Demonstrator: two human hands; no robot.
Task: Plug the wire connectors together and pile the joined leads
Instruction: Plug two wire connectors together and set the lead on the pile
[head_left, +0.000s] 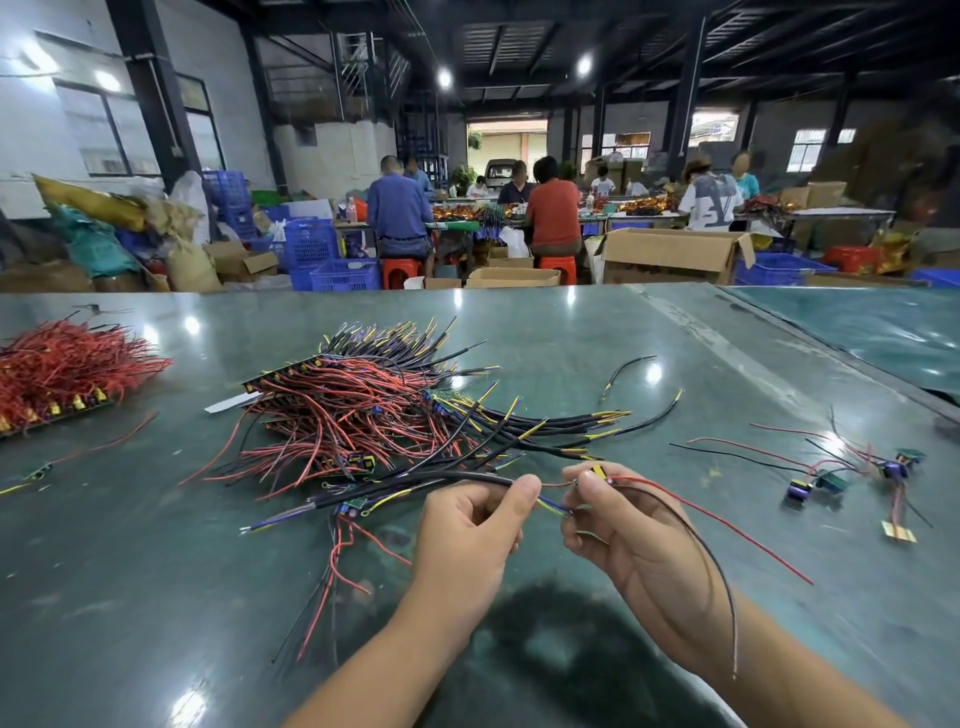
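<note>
The left hand (470, 525) is curled, its thumb and forefinger pinching a thick black lead (415, 480) near its end; short blue and yellow strands run from there into the right hand (618, 525). That hand's fingertips pinch a small part with a yellow tab (598, 472), most of it hidden under the fingers, so I cannot tell whether the two ends are already mated. A red wire (727, 525) and a thin black wire (711, 566) trail from the right hand, the black one draped over the wrist. Just beyond the hands, on the green table (571, 353), lies the big tangled pile of leads (363, 415), individual connectors lost in the tangle. To the right sit a few loose small parts with wires (852, 473), blurred. At the far left a bundle of red wires (62, 369) is cut off by the frame edge.
</note>
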